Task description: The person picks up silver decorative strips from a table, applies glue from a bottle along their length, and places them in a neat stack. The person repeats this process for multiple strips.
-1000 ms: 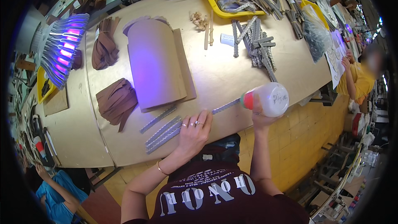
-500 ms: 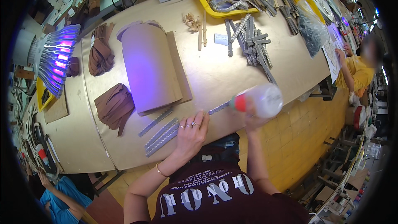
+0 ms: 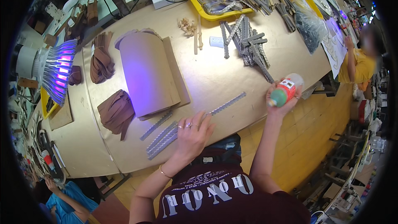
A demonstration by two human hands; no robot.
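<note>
Resting the bare left hand [image 3: 193, 136], loosely spread, over a narrow grey braided strip [image 3: 229, 103] flat on the gold-brown table [image 3: 217, 70]; probably light, bendy, best taken by the ends. Clasping with the bare right hand [image 3: 282, 109] a translucent, red-labelled, green-topped plastic bottle [image 3: 287, 84]; likely squeezable, best gripped mid-body. Beyond, jumbled grey strips [image 3: 248, 46].

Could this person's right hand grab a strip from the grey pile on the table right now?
Probably not without freeing itself first: the right hand is wrapped around a bottle. Otherwise the way looks open, as the grey pile lies just beyond that hand, apparently uncovered.
</note>
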